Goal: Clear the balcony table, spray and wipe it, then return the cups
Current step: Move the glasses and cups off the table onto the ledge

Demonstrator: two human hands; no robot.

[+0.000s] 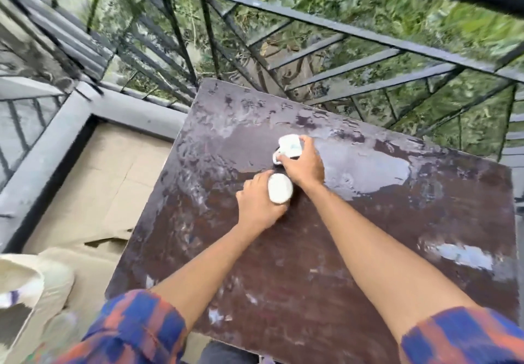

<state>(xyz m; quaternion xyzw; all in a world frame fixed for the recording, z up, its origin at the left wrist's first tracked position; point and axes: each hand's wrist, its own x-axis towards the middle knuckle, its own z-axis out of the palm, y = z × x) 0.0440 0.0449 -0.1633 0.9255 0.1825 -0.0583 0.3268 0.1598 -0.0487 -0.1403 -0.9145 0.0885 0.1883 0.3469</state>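
A dark brown table [354, 236] with worn, wet-looking patches fills the middle of the view. My left hand [255, 207] grips a white cup [280, 188] near the table's centre. Just beyond it, my right hand [303, 165] holds a second white cup [289, 145] by its side, its handle pointing left. Both cups rest on or just above the tabletop; the blur hides which. The two cups are close together, almost touching my hands.
A black metal railing [340, 40] runs along the table's far and left sides, with green foliage below. A pale plastic chair [34, 292] stands at the lower left on the tiled floor [93, 182].
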